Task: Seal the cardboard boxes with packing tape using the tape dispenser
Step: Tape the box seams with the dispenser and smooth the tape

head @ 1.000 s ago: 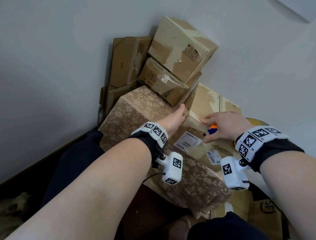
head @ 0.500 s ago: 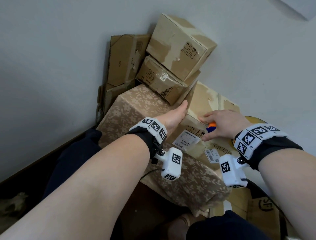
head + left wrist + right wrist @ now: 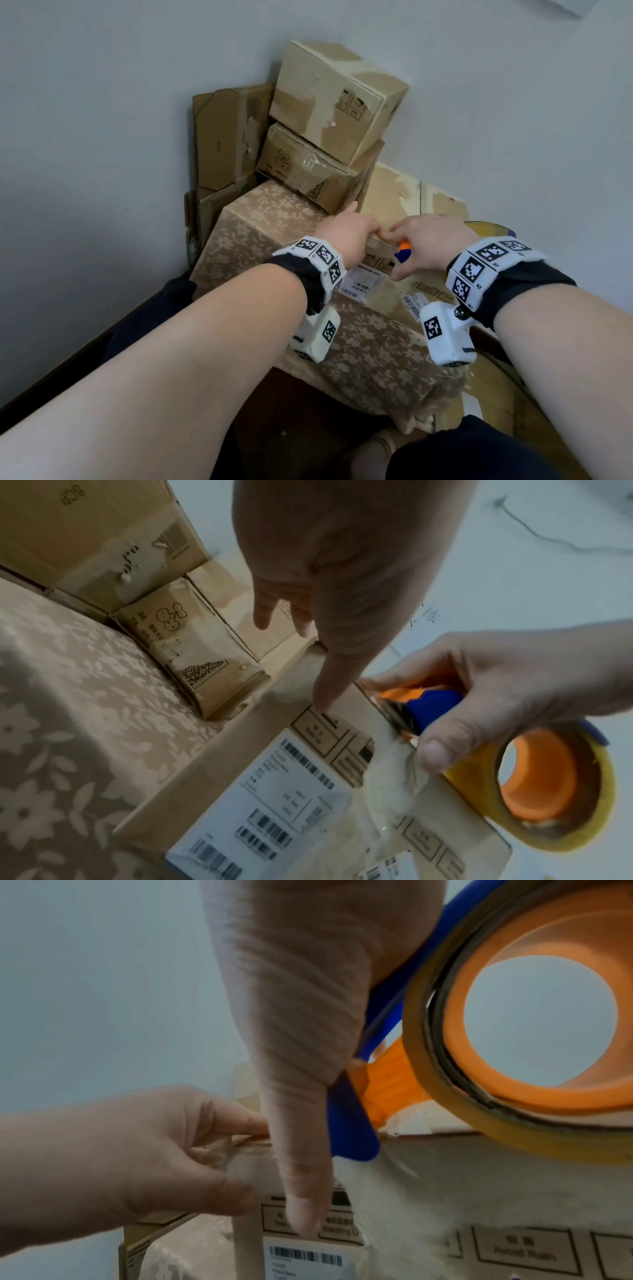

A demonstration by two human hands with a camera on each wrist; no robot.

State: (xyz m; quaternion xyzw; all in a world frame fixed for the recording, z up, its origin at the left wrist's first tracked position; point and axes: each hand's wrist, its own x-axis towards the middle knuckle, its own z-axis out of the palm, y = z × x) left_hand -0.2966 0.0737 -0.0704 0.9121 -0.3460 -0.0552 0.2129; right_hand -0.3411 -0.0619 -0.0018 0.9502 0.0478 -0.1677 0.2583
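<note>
Both hands: they have drawn together at the far edge of the box (image 3: 387,270), fingertips now touching.
Left hand (image 3: 346,233): moved right, fingers out fairly straight, pressing the tape end (image 3: 240,1164) over the edge.
Right hand (image 3: 431,246): curled round the tape dispenser (image 3: 534,772), which sits at that edge.
Meaning: tape looks anchored; a pull back along the box seems next.

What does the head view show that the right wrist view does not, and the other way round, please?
Only the head view shows the stacked boxes in the corner and the flower-patterned box. Only the right wrist view shows the tape roll with its orange core, and clear tape lying on the box. Both show the left hand pressing the labelled box at its far edge, and the right hand gripping the tape dispenser.
</note>
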